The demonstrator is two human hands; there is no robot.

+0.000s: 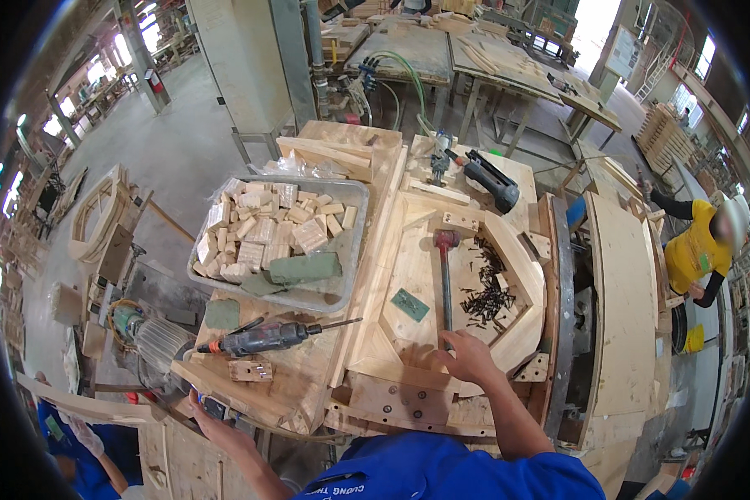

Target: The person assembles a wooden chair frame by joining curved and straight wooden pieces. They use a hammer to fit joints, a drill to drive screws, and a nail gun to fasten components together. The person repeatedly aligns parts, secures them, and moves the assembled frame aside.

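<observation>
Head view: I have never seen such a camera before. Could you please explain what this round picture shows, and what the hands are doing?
There is no machine here, only a person's two bare hands. A wide fisheye camera on that person's head looks down, so straight edges bend near the rim. On the workbench are a grey tray of wood blocks, a drill-like power tool and a wooden frame with loose dark screws inside. The right hand is at the handle end of a red-headed mallet; its grip is hard to see. The left hand is beside the bench; I cannot tell whether it holds anything.
</observation>
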